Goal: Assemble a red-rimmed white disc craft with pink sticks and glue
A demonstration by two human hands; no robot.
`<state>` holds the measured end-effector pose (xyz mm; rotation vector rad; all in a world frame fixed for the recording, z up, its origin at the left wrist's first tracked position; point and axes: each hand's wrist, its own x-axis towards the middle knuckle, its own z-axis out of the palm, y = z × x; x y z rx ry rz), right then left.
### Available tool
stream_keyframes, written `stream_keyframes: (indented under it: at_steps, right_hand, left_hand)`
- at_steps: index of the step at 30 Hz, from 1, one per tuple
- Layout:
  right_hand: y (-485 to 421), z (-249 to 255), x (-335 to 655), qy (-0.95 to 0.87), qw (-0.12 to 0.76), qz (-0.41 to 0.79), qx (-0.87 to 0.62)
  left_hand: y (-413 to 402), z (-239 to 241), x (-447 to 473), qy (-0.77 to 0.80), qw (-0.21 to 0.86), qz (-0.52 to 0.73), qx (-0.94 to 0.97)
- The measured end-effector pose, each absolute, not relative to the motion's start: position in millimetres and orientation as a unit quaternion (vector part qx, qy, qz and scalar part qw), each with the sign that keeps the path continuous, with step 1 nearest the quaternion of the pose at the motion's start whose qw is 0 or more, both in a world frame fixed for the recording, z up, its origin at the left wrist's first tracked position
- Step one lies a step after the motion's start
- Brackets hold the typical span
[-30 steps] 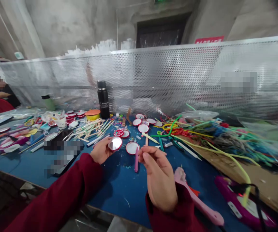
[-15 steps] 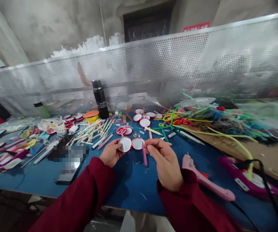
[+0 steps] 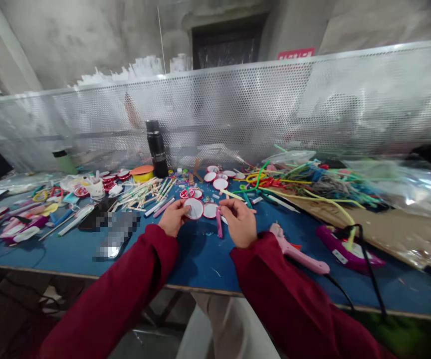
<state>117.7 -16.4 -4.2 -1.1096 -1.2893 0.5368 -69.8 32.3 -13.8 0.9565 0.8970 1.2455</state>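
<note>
White disc (image 3: 196, 208) shifted right, left fingers (image 3: 180, 211) nearly closed, pinching it

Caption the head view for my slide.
Left hand holding a red-rimmed white disc, right hand close to a pinkish-purple stick, at a cluttered blue table.

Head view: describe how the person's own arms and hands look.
Both arms wear matching long, loose, dark red fabric sleeves, creased, reaching down to the wrists, with no print or marking visible. The left hand and right hand are bare, without gloves.
</note>
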Motion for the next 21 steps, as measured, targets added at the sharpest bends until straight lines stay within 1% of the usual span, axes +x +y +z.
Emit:
stream_keyframes:
  at_steps: [5,9,13,21]
  right_hand:
    - [-9,-8,117,-0.594,0.592,0.210,-0.503]
    - [-6,-10,114,-0.626,0.568,0.243,-0.476]
    - [-8,-10,110,-0.647,0.551,0.263,-0.457]
    - [-9,-10,110,-0.652,0.530,0.239,-0.486]
  left_hand:
    - [29,-14,-66,0.372,0.570,0.535,0.501]
    - [25,-17,-60,0.373,0.548,0.509,0.549]
    - [23,-19,-57,0.360,0.529,0.511,0.575]
    - [18,-16,-54,0.358,0.513,0.498,0.601]
